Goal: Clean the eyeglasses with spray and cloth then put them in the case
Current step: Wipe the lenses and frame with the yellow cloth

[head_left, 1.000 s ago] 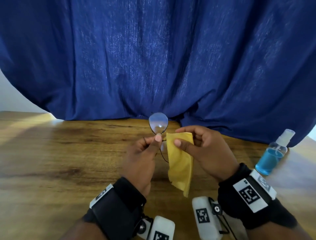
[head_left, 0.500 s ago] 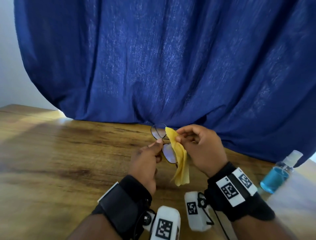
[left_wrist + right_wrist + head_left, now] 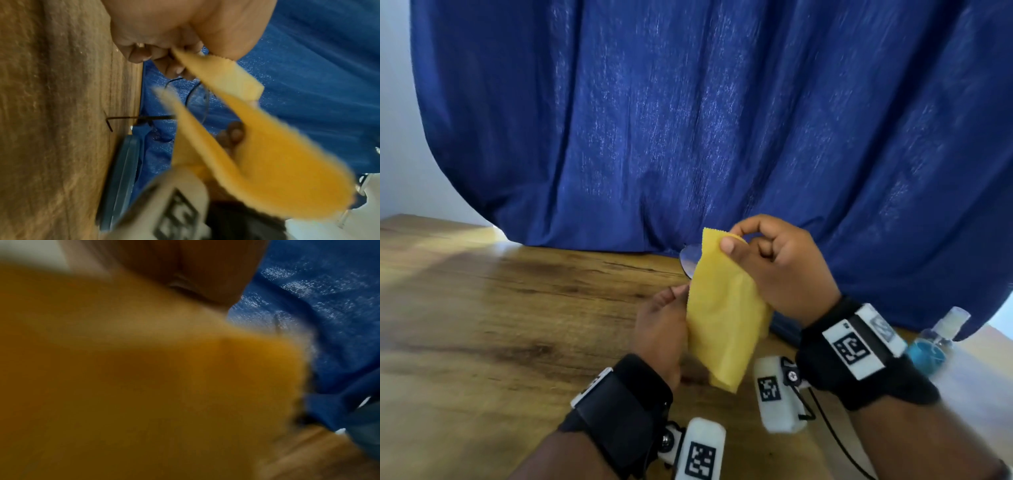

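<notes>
Two hands are busy above the wooden worktop (image 3: 500, 308), and the job looks to be in its wiping stage. The right hand (image 3: 780, 270) pinches the top of the yellow cloth (image 3: 722, 318) between thumb and forefinger, the other fingers curled loosely behind; the cloth hangs down over most of the eyeglasses (image 3: 690, 258), of which the head view shows only one lens edge peeping out to the left of the cloth. The left hand (image 3: 661, 329) sits lower, its fingers curled in behind the cloth; the left wrist view shows those fingers (image 3: 144, 53) bunched together round the thin wire frame, with a temple arm sticking out over the wood, so I judge it is gripping the glasses by the frame. The spray bottle (image 3: 935, 342) with its blue liquid stands on the worktop to the right, apart from both hands, so spraying is probably over, though wet lenses cannot be made out. A dark blue case (image 3: 121, 175) lies flat near the curtain (image 3: 722, 120); whether it is open cannot be told. Left to do, by my reading: finish wiping both lenses, fold the temple arms, lay the glasses in the case.
</notes>
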The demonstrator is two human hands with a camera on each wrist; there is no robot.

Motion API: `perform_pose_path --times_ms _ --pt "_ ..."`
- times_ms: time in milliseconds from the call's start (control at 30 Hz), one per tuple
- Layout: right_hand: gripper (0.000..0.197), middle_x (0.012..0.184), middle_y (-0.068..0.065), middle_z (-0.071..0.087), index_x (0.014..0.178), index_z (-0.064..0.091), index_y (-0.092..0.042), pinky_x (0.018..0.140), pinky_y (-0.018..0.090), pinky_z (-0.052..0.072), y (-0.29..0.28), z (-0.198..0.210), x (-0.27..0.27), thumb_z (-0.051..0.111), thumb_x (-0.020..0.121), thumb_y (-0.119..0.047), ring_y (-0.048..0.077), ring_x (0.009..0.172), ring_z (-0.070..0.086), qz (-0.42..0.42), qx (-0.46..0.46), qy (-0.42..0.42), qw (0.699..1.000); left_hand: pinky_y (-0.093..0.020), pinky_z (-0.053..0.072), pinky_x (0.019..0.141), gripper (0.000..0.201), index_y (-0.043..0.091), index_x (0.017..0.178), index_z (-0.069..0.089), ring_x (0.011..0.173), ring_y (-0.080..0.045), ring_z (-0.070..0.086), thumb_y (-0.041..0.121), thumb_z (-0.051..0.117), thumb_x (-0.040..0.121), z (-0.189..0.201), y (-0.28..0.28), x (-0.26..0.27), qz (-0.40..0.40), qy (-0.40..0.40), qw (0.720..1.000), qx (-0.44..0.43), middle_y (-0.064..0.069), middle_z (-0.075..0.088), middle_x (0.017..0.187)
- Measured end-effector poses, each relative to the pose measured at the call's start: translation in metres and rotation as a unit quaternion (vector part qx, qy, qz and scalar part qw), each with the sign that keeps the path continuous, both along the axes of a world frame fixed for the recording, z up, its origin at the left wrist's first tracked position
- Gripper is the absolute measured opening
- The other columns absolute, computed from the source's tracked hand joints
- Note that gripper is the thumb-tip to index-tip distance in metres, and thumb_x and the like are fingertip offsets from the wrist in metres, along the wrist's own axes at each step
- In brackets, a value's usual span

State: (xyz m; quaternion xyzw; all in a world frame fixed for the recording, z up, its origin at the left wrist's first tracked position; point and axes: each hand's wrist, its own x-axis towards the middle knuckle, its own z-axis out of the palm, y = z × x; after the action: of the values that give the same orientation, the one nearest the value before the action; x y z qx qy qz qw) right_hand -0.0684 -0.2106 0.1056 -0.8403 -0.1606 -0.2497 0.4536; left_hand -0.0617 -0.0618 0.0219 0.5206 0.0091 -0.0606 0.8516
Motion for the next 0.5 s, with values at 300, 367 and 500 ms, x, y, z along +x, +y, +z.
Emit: perform_pose_path --times_ms 300,367,500 --pt "0.024 0.090 -0.011 0.054 0.095 0.059 -0.030 0.069 0.009 0.037 -0.012 -0.055 0.013 0.079 0.082 -0.029 0.000 0.077 0.051 -0.152 -0.094 0.032 0.983 -0.032 0.045 0.071 0.029 0.008 0.111 0.077 0.090 -0.021 0.065 0.031 0.065 0.097 -0.003 -0.002 0.002 -0.030 0.043 0.999 -0.014 -0.009 0.078 0.103" --pt "0.016 0.076 -0.013 0.059 0.081 0.059 -0.032 0.063 0.009 0.038 -0.010 -0.057 0.007 0.073 0.089 -0.031 0.001 0.069 0.054 -0.153 -0.101 0.021 0.983 -0.034 0.048 0.075 0.026 0.007 0.106 0.077 0.089 -0.022 0.065 0.028 0.063 0.098 -0.003 -0.003 0.001 -0.035 0.045 0.998 -0.017 -0.008 0.077 0.096" --pt "0.038 0.050 -0.012 0.060 0.065 0.063 -0.022 0.047 0.014 0.039 -0.003 -0.055 -0.012 0.057 0.100 -0.036 0.001 0.045 0.053 -0.089 -0.060 0.117 0.987 -0.034 0.049 0.074 0.022 0.011 0.087 0.076 0.076 -0.017 0.064 0.025 0.063 0.098 -0.003 -0.003 -0.002 -0.034 0.014 0.999 -0.001 -0.003 0.074 0.078"
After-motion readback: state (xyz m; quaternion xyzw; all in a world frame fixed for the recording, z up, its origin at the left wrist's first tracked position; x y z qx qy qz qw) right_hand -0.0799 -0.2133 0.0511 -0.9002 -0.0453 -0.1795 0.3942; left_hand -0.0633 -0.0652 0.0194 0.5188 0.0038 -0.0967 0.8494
